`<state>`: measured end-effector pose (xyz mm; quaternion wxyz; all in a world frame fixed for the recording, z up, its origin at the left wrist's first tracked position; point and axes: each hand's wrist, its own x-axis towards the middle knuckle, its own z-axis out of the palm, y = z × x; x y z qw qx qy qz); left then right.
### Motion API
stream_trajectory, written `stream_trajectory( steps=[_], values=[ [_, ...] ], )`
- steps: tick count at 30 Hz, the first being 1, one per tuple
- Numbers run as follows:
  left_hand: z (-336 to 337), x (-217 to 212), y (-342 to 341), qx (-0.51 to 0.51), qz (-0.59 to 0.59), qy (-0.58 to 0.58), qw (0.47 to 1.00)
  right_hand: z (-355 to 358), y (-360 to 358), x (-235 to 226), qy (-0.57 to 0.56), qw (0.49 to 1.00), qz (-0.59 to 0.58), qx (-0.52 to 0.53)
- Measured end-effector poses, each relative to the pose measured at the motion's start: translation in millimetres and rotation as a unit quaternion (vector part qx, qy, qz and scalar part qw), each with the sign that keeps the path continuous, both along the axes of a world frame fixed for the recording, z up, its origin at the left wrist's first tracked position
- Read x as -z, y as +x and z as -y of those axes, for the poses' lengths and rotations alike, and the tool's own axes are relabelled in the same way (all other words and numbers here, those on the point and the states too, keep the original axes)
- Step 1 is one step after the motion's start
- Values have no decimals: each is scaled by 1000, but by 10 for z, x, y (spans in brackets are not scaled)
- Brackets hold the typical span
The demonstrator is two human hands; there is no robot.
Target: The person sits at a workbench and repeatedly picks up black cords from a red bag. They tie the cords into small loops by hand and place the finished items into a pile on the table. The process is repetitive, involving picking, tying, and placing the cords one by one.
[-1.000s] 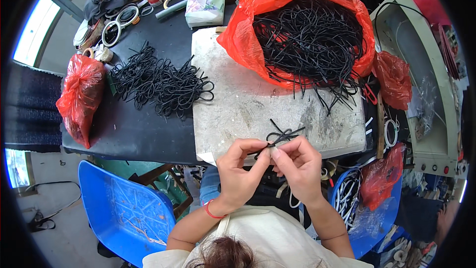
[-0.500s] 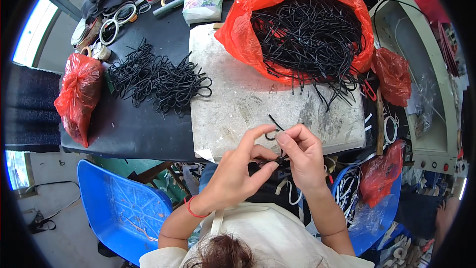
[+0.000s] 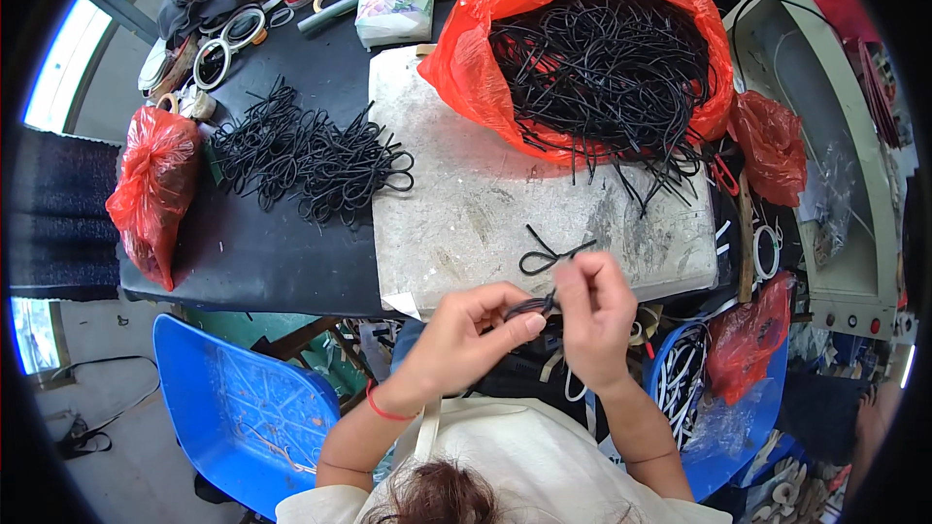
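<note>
Black cord (image 3: 525,308), looped and bunched at a small knot, is pinched between the thumb and fingers of my left hand (image 3: 470,335) over the board's near edge. Close on its right, my right hand (image 3: 598,322) is closed at the cord by the knot, its fingertips smeared by motion. Just beyond my hands, a separate tied cord loop (image 3: 536,263) with two free ends lies on the pale, stained board (image 3: 447,223). A heap of looped black cords (image 3: 320,160) rests to the left. At the far right, an open red plastic bag (image 3: 471,78) holds many loose black cords (image 3: 602,58).
A tied red bag (image 3: 155,189) stands at the table's left end. Tape rolls (image 3: 213,63) and a tissue pack (image 3: 396,0) sit at the back. Blue chairs (image 3: 233,398) flank me, the right one holding white cords (image 3: 682,378). A beige metal cabinet (image 3: 825,155) stands right.
My hands have drawn slightly apart, and the left fingers have closed in on the cord. The tied loop on the board, partly covered before, now shows fully.
</note>
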<state>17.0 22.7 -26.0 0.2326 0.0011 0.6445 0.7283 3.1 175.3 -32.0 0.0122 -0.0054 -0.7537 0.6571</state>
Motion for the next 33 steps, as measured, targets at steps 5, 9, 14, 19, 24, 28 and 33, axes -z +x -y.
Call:
stream_trajectory(
  steps=[5, 9, 14, 19, 24, 28, 33],
  values=[
    [-94, 38, 26, -56, -53, 20, 997, -28, -111, -43, -56, 998, -10, 13],
    [-120, 110, 8, -47, -115, -6, 992, -24, -93, -100, -100, 993, 45, -47],
    [-84, -19, 5, 6, -47, 15, 999, -67, -63, -109, -118, 987, 53, -97],
    [-112, -61, 8, -27, 12, 81, 996, -66, -43, -36, -10, 998, -28, -54],
    [-117, -18, 87, -26, -25, 53, 998, 21, -23, -104, -37, 999, -6, -4],
    [-48, -41, 90, 20, -177, -93, 980, 39, -14, -112, -125, 990, 62, 3],
    [-83, 26, 32, -54, -63, 40, 996, -27, -156, -91, -124, 989, 73, -44]
  ],
)
